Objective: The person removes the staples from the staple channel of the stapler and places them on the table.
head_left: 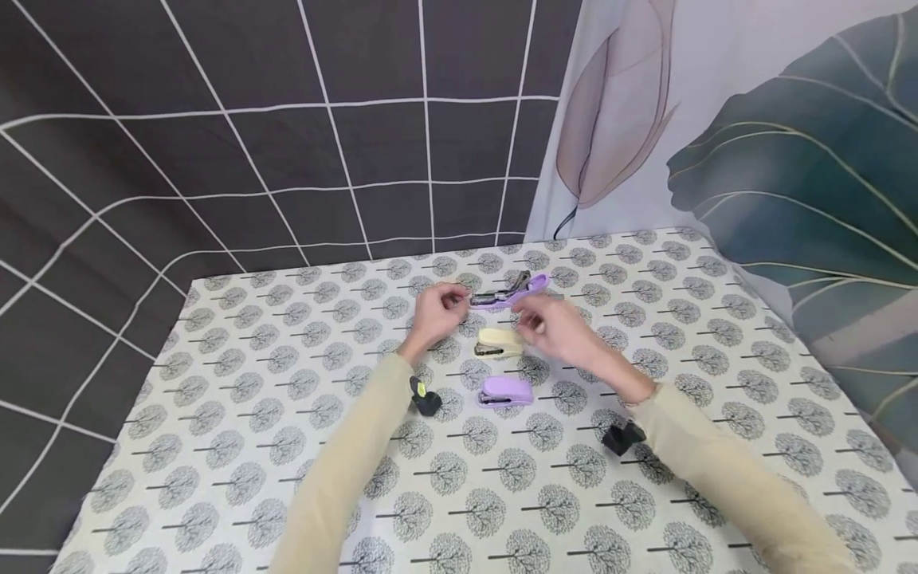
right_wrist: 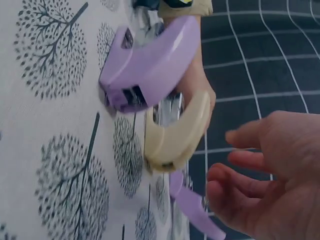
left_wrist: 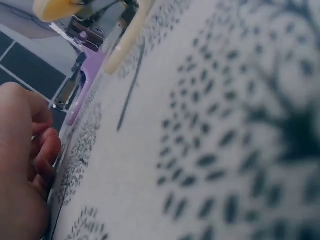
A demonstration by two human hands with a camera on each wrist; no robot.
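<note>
Dark cloth with a white grid [head_left: 373, 151] at the back, leaf-print curtain [head_left: 825, 159] on the right. Table has a white tablecloth [head_left: 237, 478] with gray tree prints.

Three staplers in a rough column. Farthest is the open purple stapler [head_left: 511, 298]: folded wide open, dark metal insides exposed, one metal piece sticking up at an angle. It sits between the two hands. Next nearer is the yellow stapler [head_left: 500, 339], then the closed purple stapler [head_left: 508, 389], nearest the person.

Left hand [head_left: 437, 311]: just beside the left end of the open one, fingers bent, thumb and index tip close together. Can't tell if something small is pinched there.

Right hand [head_left: 558, 327]: at the open one's right side, near the yellow one. Fingers loosely bent, gap to the thumb, nothing held per the right wrist view. Contact with the open one: can't tell.

Both arms in beige sleeves [head_left: 344, 478], black device [head_left: 428, 401] at each wrist.
</note>
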